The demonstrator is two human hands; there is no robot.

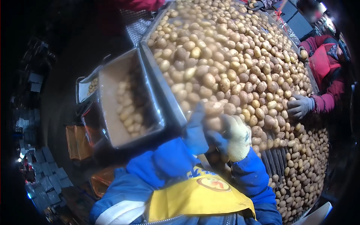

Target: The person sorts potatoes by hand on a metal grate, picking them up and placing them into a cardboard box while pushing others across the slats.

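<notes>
My left hand (196,131), in a blue glove, is smeared by motion at the near edge of a large heap of potatoes (258,75). One finger points up beside a potato (213,108). To its right, my right hand (238,138) wears a cream glove with blue on the palm side. Its fingers curl round another potato (213,123) between the two hands. The potatoes are brown and yellowish, piled over a wide sorting table with a metal rim (165,86).
Left of the table stands a lined crate (108,120) partly filled with potatoes. Orange crates (78,142) and a white-lined container (84,92) are farther left. Across the heap, a person in red (326,63) has a grey-gloved hand (301,106) on the potatoes. Dark slats (273,165) show at right.
</notes>
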